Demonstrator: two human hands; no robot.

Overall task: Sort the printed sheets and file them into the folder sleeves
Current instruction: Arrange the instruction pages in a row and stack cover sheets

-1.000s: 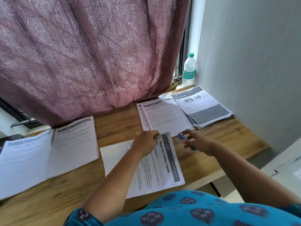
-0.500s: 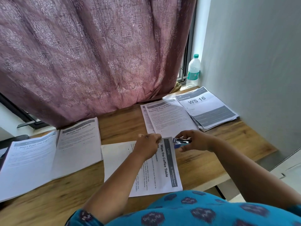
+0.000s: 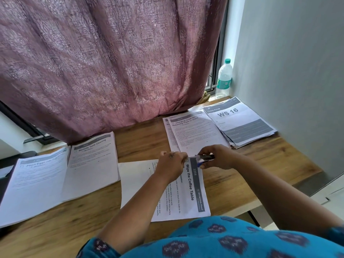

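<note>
On my feed, the "Wipe the Coffee Table" sheet (image 3: pixel 193 190) lies flat on the wood-grain counter (image 3: pixel 260 164), turned sideways to me. My left hand (image 3: pixel 172 163) has its grip curled tight, pinching that sheet's far corner. My right hand (image 3: pixel 217 159) is closed around a small blue-and-metal stapler (image 3: pixel 203 158), whose nose sits at the same corner. Beyond, overlapping "Charging Small Items" sheets (image 3: pixel 195 133) lie beside a thicker, fanned "WS 16" stack (image 3: pixel 240 121). At left rest the "Bedside Table Cleaning" sheet (image 3: pixel 91 164) and the "Place Eggs" sheet (image 3: pixel 33 183). A patterned mauve curtain (image 3: pixel 104 62) hangs behind; a clear plastic bottle (image 3: pixel 224 79) stands on the sill.
</note>
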